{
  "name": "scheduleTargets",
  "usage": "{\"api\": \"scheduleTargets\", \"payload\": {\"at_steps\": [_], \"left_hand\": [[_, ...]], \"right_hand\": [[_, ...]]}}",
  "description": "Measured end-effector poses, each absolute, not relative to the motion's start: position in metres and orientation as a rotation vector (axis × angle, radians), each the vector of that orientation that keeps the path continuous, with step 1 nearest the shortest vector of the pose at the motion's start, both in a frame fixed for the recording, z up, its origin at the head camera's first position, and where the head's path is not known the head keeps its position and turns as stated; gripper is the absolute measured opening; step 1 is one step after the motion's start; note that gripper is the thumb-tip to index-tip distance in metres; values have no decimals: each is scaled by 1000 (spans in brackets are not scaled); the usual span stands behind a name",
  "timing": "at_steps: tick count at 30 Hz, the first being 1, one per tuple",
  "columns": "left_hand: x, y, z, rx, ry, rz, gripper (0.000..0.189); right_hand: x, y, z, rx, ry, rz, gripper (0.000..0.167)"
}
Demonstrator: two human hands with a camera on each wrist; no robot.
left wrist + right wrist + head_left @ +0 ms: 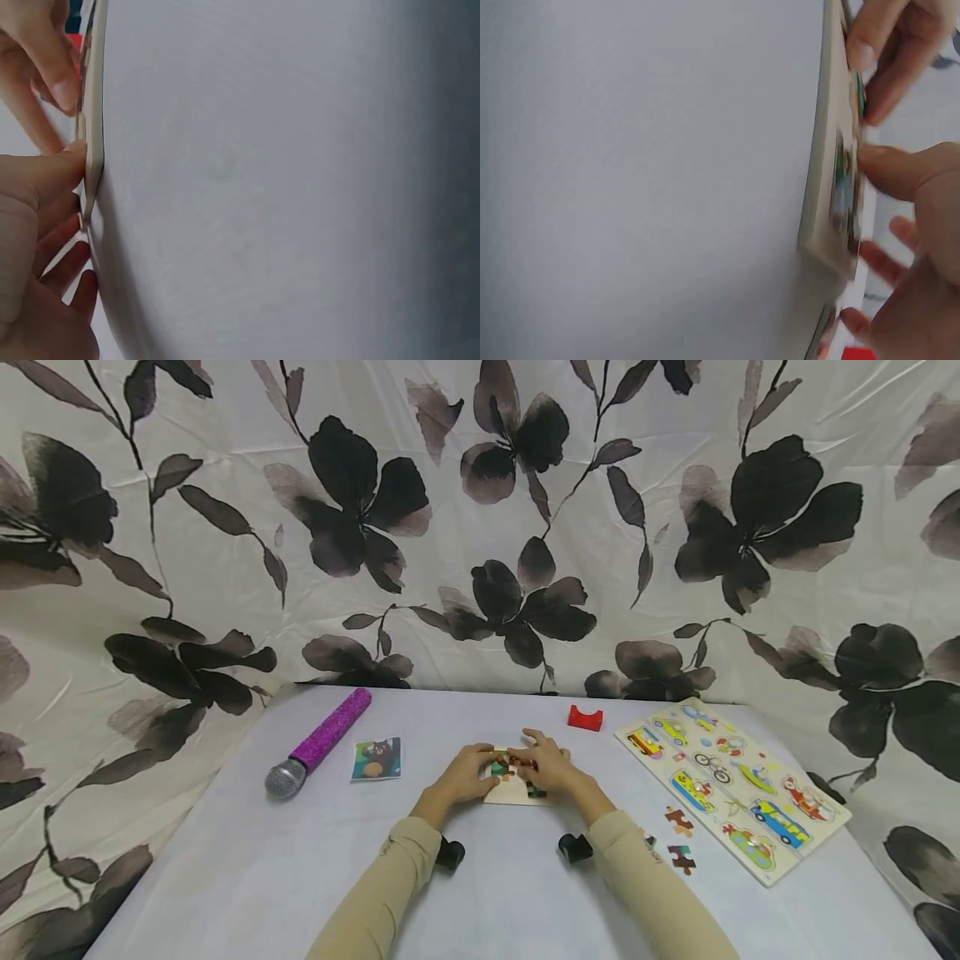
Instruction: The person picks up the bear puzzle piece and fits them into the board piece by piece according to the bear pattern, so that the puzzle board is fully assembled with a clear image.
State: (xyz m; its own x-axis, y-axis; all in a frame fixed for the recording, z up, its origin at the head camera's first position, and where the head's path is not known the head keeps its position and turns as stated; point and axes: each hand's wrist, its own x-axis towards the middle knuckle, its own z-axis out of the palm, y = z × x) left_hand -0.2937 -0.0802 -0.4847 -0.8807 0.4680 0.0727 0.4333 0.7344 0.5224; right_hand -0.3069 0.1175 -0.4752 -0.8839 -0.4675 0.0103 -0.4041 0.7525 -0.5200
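Note:
A small wooden jigsaw board (510, 793) lies before me, partly filled with dark, green and brown pieces. At its left edge my left hand (462, 774) grips the board, the thumb on its face and the fingers curled at the far side. Over the upper right part my right hand (551, 767) pinches a jigsaw piece, mostly hidden beneath the fingers; one finger is lifted. In the right wrist view the right thumb (889, 169) rests at the pieces. Loose jigsaw pieces (679, 821) lie beside the right forearm, one partly covered by the sleeve.
A small bear picture card (377, 759) and a purple glitter microphone (330, 735) lie at the left. Behind the right hand stands a red notched block (585, 718). A large wooden vehicle puzzle board (735, 785) covers the right side. A floral cloth (480, 527) hangs behind the table.

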Motion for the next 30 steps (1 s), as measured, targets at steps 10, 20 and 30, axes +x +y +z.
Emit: {"api": "scheduleTargets", "payload": {"at_steps": [10, 20, 30], "left_hand": [[-295, -82, -489, 771, 2799, 914, 55], [-301, -89, -477, 663, 2686, 854, 88], [-300, -93, -476, 673, 2666, 894, 93]], "right_hand": [[-279, 207, -466, -544, 2910, -1074, 40], [-237, 300, -456, -214, 2991, -786, 44], [-218, 302, -449, -53, 2973, -558, 48]]}}
